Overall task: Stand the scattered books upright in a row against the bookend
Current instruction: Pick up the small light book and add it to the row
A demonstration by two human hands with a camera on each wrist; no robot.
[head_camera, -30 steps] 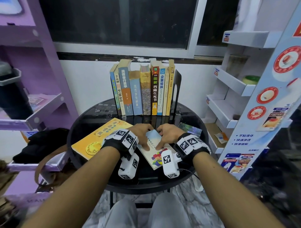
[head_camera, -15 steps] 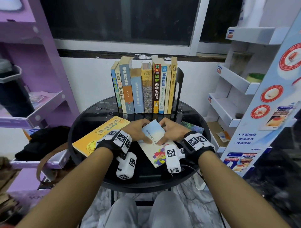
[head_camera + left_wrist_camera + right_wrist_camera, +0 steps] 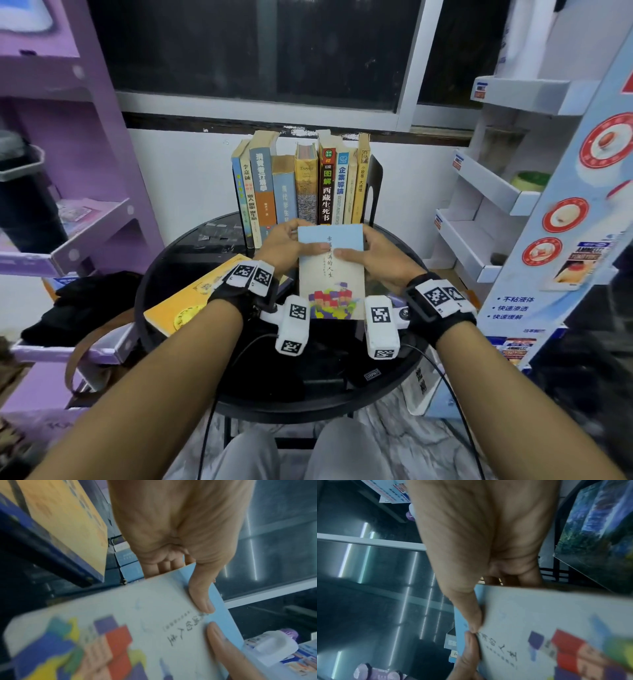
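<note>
Both hands hold a thin light blue book (image 3: 330,274) with coloured blocks on its cover, lifted off the round black table (image 3: 239,407) with the cover facing me. My left hand (image 3: 286,245) grips its left edge, thumb on the cover (image 3: 200,597). My right hand (image 3: 375,257) grips the right edge, thumb on the cover (image 3: 468,609). Just behind stands a row of upright books (image 3: 301,192), leaning on a black bookend (image 3: 374,192) at its right end. A yellow book (image 3: 185,305) lies flat at the table's left.
A purple shelf unit (image 3: 85,222) stands to the left with a black bag (image 3: 89,301) beside it. White display shelves (image 3: 486,192) stand to the right. A book with a landscape cover (image 3: 599,534) lies near my right hand.
The light blue book has come up off the table and turned straight, carried back toward the row. Both hands went from resting on it to gripping its edges.
</note>
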